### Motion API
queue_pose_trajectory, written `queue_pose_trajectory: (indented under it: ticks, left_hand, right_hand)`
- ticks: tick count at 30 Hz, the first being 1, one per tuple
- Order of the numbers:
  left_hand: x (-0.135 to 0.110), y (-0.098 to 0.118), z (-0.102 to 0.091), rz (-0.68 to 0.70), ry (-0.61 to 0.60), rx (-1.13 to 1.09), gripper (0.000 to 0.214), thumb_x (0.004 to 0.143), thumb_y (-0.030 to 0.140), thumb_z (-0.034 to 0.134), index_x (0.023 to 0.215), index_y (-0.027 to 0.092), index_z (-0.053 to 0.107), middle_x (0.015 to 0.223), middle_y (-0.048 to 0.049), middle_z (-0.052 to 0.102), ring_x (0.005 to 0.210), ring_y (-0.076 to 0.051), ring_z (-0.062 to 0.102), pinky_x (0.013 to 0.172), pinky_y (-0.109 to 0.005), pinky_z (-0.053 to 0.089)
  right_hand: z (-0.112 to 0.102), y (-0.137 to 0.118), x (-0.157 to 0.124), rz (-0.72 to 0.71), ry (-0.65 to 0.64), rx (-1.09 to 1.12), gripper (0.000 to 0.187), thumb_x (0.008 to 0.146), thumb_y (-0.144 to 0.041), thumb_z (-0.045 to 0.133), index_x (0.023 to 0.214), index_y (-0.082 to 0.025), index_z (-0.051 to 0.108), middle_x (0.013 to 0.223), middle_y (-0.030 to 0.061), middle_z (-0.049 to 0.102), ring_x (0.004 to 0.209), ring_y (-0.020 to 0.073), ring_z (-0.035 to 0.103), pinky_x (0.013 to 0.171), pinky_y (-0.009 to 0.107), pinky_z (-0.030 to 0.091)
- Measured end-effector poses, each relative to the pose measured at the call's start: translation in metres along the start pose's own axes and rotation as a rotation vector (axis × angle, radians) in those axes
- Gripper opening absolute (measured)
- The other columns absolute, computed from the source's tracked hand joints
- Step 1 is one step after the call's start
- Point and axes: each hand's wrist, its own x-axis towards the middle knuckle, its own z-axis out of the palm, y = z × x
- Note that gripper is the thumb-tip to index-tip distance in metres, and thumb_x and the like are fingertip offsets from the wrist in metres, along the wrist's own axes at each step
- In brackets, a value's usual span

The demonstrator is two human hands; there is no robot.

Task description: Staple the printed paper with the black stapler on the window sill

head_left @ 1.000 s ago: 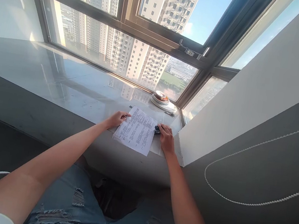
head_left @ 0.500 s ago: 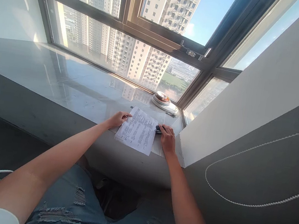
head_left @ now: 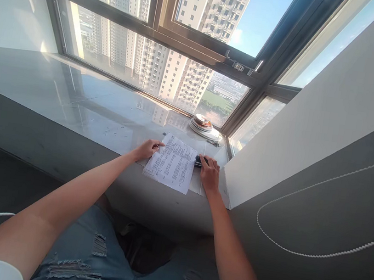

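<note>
Printout (head_left: pixel 173 165) on the windowsill (head_left: pixel 120 119) is touched at its left edge by the left hand (head_left: pixel 146 149) (a pinch cannot be confirmed), a black stapler (head_left: pixel 198 159) being grasped by the right hand (head_left: pixel 210 173); probably light and easily creased, the printout should be held by its margins

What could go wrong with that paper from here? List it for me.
The paper seems to overhang the front edge of the sill, so it might slide off if the left hand at its edge lifts.
The black tool under the right hand sits at the paper's right edge, so a sideways nudge could crease or shift the paper.
</note>
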Motion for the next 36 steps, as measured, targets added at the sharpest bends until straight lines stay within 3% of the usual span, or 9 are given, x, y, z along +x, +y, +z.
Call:
queue_pose_trajectory:
  ticks: [9,15,21,36]
  left_hand:
    - [-0.0006,0.0038,-0.0005,0.001,0.005,0.004,0.041,0.092,0.024,0.055,0.128,0.013,0.071,0.122,-0.0153,0.072,0.101,-0.023,0.067,0.09,-0.033,0.053]
    - [-0.0016,0.0039,-0.0014,-0.017,-0.02,0.012,0.044,0.093,0.024,0.051,0.133,0.012,0.068,0.119,-0.0154,0.072,0.091,-0.022,0.068,0.079,-0.031,0.053]
    - [0.0001,-0.0011,-0.0005,0.02,0.004,0.012,0.043,0.091,0.023,0.053,0.129,0.014,0.071,0.119,-0.0136,0.073,0.098,-0.022,0.067,0.088,-0.032,0.053]
    - [0.0014,-0.0016,0.0008,0.017,-0.005,0.006,0.043,0.09,0.027,0.054,0.126,0.013,0.072,0.116,-0.0132,0.074,0.097,-0.022,0.066,0.088,-0.033,0.052]
  right_hand:
    - [0.0001,0.0007,0.0003,-0.025,0.0,0.048,0.055,0.102,-0.013,0.032,0.151,-0.026,0.053,0.139,0.0116,0.06,0.127,0.0305,0.049,0.102,0.047,0.044]
    - [0.0014,0.0018,0.0002,-0.034,-0.001,0.05,0.055,0.102,-0.013,0.03,0.15,-0.027,0.054,0.139,0.0107,0.061,0.129,0.0301,0.048,0.102,0.046,0.043]
    - [0.0031,0.0043,-0.001,-0.052,0.011,0.064,0.054,0.103,-0.014,0.031,0.15,-0.027,0.054,0.138,0.0107,0.061,0.127,0.0293,0.049,0.102,0.045,0.043]
    - [0.0002,0.0043,-0.0001,-0.054,0.001,0.071,0.055,0.101,-0.011,0.032,0.149,-0.027,0.055,0.14,0.0094,0.061,0.131,0.0275,0.047,0.105,0.044,0.04]
